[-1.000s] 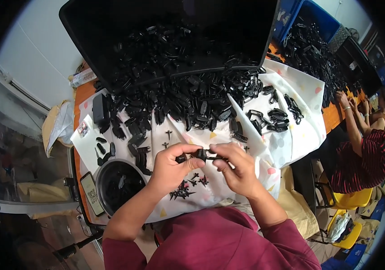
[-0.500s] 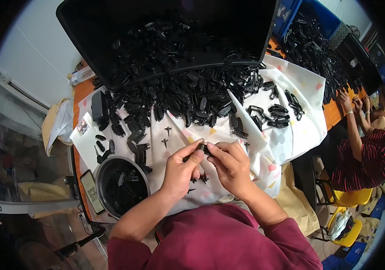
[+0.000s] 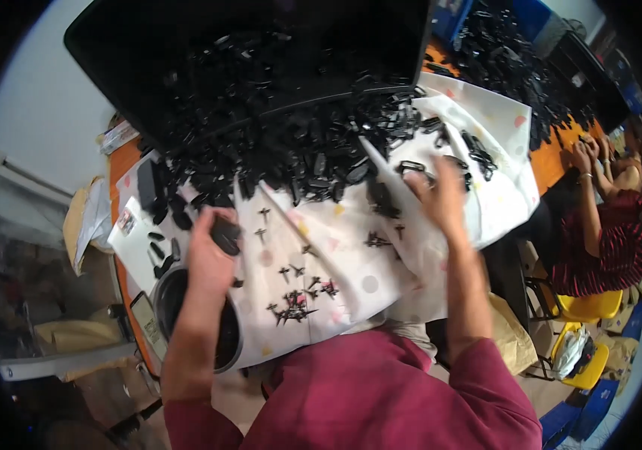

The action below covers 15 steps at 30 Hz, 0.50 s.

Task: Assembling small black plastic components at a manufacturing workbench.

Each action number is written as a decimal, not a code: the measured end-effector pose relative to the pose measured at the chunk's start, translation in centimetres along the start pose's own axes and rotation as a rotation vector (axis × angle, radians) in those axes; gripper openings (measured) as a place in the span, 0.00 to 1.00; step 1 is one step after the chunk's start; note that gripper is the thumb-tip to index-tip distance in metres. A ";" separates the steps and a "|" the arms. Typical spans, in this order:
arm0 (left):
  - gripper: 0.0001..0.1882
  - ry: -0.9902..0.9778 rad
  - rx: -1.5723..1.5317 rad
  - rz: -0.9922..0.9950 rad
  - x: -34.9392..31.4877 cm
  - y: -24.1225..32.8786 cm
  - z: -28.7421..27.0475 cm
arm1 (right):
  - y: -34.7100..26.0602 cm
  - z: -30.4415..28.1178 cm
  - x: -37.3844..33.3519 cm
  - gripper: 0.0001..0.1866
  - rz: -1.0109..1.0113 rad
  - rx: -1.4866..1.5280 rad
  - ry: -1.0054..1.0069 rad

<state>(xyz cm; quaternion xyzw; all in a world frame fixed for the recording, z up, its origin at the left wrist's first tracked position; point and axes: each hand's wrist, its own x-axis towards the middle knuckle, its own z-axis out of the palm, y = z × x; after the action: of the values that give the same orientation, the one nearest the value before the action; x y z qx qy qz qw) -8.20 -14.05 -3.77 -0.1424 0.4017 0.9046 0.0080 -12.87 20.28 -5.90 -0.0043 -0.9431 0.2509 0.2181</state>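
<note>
My left hand (image 3: 210, 251) is closed around a dark black plastic part (image 3: 225, 235), just above the rim of a round metal bowl (image 3: 234, 337). The forearm covers much of that bowl. On the right, my right hand (image 3: 441, 196) is blurred, its fingers apart over the cloth, beside an oblong black frame-like part (image 3: 412, 166). I cannot make out whether its fingertips touch that part. Several small black cross-shaped pieces (image 3: 294, 307) lie scattered on the white patterned cloth (image 3: 366, 259) between my hands.
A large black bin (image 3: 261, 112) lies tipped toward me, spilling a heap of black plastic parts (image 3: 313, 161). At the left edge are a phone (image 3: 144, 315) and a white paper sheet (image 3: 132, 225). A co-worker in a striped shirt (image 3: 606, 236) sits at right, beside another heap (image 3: 501, 67).
My hands have parted from the middle, where both held a small dark piece. The left went to the bowl side, the right to the parts at right. The view has shifted slightly.
</note>
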 end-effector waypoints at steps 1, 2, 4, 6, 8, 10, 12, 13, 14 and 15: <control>0.07 0.178 -0.110 -0.028 -0.1 2.0 -0.3 | 3.1 -0.2 2.2 0.28 0.054 -0.059 -0.142; 0.04 0.340 -0.064 0.021 0.6 2.9 -0.3 | 7.0 -0.1 2.5 0.31 0.056 -0.294 -0.093; 0.05 0.154 0.223 0.124 3.2 4.3 -5.5 | 12.3 -0.2 2.7 0.34 0.065 -0.285 -0.119; 0.09 0.250 0.810 0.137 3.6 5.2 -6.0 | 9.5 0.2 3.2 0.33 0.130 -0.079 -0.319; 0.14 0.270 1.202 0.186 4.0 4.3 -5.6 | 8.0 2.1 2.3 0.33 0.018 -0.023 -0.344; 0.16 -0.029 2.001 0.269 3.8 3.6 -5.6 | 4.4 2.9 1.5 0.32 -0.080 -0.291 -0.393; 0.17 -0.012 2.165 0.223 3.8 2.9 -4.7 | 3.9 3.1 1.2 0.30 -0.035 -0.311 -0.344; 0.17 -0.006 2.190 0.177 4.2 2.7 -4.5 | 4.0 3.0 1.5 0.30 0.006 -0.315 -0.339; 0.16 0.000 2.213 0.132 4.5 2.4 -4.2 | 4.2 2.9 1.7 0.29 0.047 -0.320 -0.332; 0.15 -0.014 2.228 0.174 4.2 2.2 -3.9 | 4.7 3.4 1.4 0.30 0.035 -0.307 -0.298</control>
<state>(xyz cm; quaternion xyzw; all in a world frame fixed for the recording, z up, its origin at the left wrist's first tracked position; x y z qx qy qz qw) -11.55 -18.82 -5.81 -0.0219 0.9966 0.0376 0.0700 -16.01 22.93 -10.17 -0.0169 -0.9918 0.1061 0.0688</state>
